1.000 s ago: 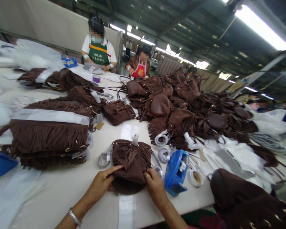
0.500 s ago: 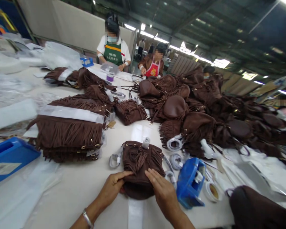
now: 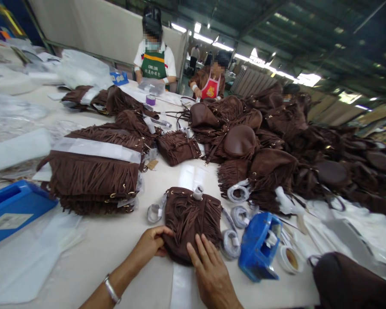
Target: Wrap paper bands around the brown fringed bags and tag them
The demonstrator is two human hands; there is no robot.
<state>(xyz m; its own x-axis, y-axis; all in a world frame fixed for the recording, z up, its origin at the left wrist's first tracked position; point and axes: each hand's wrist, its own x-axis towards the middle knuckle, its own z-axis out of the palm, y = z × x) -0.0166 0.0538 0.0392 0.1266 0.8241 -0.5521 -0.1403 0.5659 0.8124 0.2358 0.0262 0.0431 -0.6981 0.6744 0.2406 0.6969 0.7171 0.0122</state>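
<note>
A dark brown fringed bag (image 3: pixel 183 214) lies flat in front of me, over a translucent white strip (image 3: pixel 182 283). At its lower left edge, my left hand (image 3: pixel 154 242) is closed, pinching the leather between thumb and fingers. My right hand (image 3: pixel 210 266) rests on the lower right of the bag with its fingers stretched out and slightly spread. A small white wrapped piece (image 3: pixel 197 193) stands at the bag's top edge. Plastic-wrapped straps lie on both sides, one coil (image 3: pixel 154 212) at the left and another coil (image 3: pixel 230 243) at the right.
Right of the bag stand a blue tape dispenser (image 3: pixel 260 246) and a tape roll (image 3: pixel 290 259). A second blue dispenser (image 3: pixel 19 210) is at the left, near stacked fringed bags (image 3: pixel 94 174) under a white strip. Brown bags (image 3: pixel 239 141) heap up behind. Two co-workers (image 3: pixel 154 64) work across the table.
The bag's lower flap, which was raised toward me, now lies flatter. My left hand has gone to the bag's lower left edge, and my right hand has slid down and leftward.
</note>
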